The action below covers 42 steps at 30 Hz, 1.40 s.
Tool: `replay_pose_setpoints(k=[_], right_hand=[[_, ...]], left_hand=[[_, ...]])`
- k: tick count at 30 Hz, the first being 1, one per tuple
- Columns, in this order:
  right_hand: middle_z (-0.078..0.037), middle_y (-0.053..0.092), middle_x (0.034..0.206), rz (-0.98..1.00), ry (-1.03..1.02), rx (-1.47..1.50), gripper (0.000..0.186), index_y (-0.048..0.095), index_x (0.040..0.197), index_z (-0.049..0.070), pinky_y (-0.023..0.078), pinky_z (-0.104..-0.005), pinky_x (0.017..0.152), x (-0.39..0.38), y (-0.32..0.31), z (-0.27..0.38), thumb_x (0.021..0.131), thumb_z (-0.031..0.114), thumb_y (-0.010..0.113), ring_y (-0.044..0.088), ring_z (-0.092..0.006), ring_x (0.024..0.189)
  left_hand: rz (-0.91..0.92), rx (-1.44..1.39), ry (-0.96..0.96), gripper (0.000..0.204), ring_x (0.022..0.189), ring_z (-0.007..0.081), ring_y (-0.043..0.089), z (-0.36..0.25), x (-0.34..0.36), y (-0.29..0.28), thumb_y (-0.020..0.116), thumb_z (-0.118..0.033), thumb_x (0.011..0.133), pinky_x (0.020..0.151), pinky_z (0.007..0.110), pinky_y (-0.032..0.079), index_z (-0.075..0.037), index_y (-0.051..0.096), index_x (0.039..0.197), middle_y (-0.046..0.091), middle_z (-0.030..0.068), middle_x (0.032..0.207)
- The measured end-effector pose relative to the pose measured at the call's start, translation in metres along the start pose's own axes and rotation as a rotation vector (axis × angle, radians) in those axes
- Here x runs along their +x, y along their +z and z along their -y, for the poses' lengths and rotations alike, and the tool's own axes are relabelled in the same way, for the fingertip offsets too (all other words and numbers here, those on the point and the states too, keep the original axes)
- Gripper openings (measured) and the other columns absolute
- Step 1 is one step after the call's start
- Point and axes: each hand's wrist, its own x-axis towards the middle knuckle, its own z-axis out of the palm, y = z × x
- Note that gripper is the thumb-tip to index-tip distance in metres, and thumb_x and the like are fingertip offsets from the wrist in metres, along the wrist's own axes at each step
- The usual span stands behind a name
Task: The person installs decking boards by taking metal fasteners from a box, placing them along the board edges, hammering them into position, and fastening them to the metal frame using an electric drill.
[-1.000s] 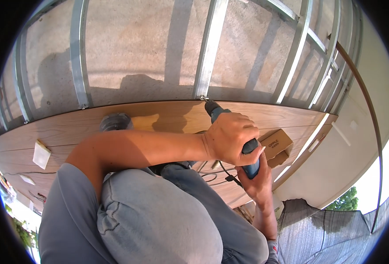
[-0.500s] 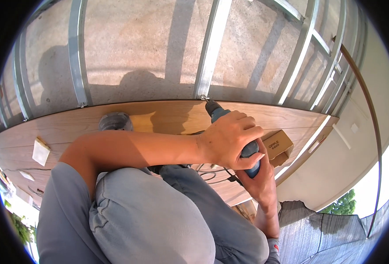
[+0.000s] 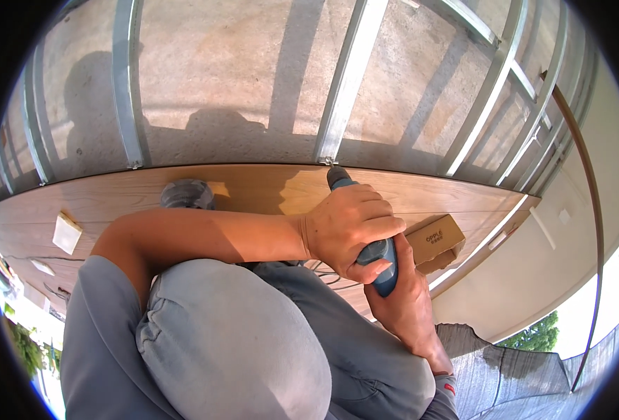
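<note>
Both my hands are wrapped round a blue and black power drill (image 3: pixel 378 253). My left hand (image 3: pixel 351 227) grips the top of its body from the left, with that forearm crossing over my knee. My right hand (image 3: pixel 404 304) is closed round its rear, the lower fingers hidden. The drill's dark nose points away from me at a small metal clip (image 3: pixel 328 161). This clip lies where a galvanized metal stud (image 3: pixel 351 77) meets the far edge of the wood-grain planks (image 3: pixel 267 189). Whether the bit touches the clip is too small to tell.
An open brown cardboard box (image 3: pixel 432 241) sits on the planks right of my hands. My shoe (image 3: pixel 187 194) rests at the left, and a pale block (image 3: pixel 66 233) lies farther left. More studs (image 3: pixel 129 84) run over bare concrete (image 3: pixel 211 63). A black cable (image 3: pixel 327 271) shows behind my knee.
My hands and the drill's rear have shifted slightly left and toward me. Its nose stays near the clip. The whole view has shifted a little.
</note>
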Motion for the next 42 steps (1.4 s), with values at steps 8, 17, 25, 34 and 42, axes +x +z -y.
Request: replay_pose_setpoints(k=[8, 17, 25, 34, 42], right_hand=[[-0.028, 0.070, 0.087, 0.070, 0.068, -0.028, 0.084, 0.029, 0.152, 0.000, 0.056, -0.0523, 0.070, 0.010, -0.011, 0.004, 0.081, 0.011, 0.073, 0.070, -0.0476, 0.079], [-0.029, 0.071, 0.094, 0.080, 0.074, -0.051, 0.083, 0.034, 0.149, 0.000, 0.058, -0.0504, 0.075, 0.012, -0.017, 0.004, 0.079, 0.013, 0.076, 0.070, -0.0486, 0.087], [-0.027, 0.070, 0.086, 0.064, -0.029, -0.096, 0.086, 0.033, 0.150, -0.002, 0.058, -0.0495, 0.068, 0.013, -0.011, -0.006, 0.078, 0.011, 0.076, 0.071, -0.0445, 0.076], [-0.027, 0.070, 0.090, 0.040, -0.016, -0.075, 0.083, 0.036, 0.148, 0.000, 0.058, -0.0502, 0.072, 0.012, -0.013, -0.007, 0.078, 0.014, 0.078, 0.071, -0.0473, 0.083], [-0.026, 0.070, 0.090, 0.039, -0.096, -0.116, 0.085, 0.033, 0.150, -0.003, 0.058, -0.0481, 0.067, 0.012, -0.015, -0.009, 0.077, 0.010, 0.076, 0.072, -0.0430, 0.076]], left_hand=[[-0.081, -0.010, -0.032, 0.046, 0.067, 0.0339, 0.059, 0.003, 0.004, 0.001, 0.070, -0.038, 0.069, 0.065, 0.044, 0.049, -0.002, 0.066, 0.098, 0.061, 0.0128, 0.077], [-0.111, -0.025, 0.010, 0.052, 0.072, 0.0334, 0.061, 0.006, 0.007, 0.000, 0.071, -0.038, 0.067, 0.070, 0.044, 0.050, -0.001, 0.066, 0.103, 0.063, 0.0130, 0.082], [-0.123, -0.013, 0.007, 0.052, 0.073, 0.0328, 0.062, 0.005, 0.003, 0.000, 0.071, -0.037, 0.068, 0.071, 0.044, 0.050, 0.000, 0.065, 0.104, 0.063, 0.0129, 0.084], [-0.118, -0.011, 0.041, 0.052, 0.072, 0.0326, 0.061, 0.007, 0.007, 0.004, 0.069, -0.042, 0.072, 0.069, 0.043, 0.050, 0.000, 0.065, 0.104, 0.063, 0.0128, 0.083], [-0.125, 0.006, 0.045, 0.053, 0.073, 0.0320, 0.061, 0.007, 0.005, 0.005, 0.069, -0.043, 0.073, 0.070, 0.043, 0.050, -0.001, 0.065, 0.103, 0.063, 0.0130, 0.083]])
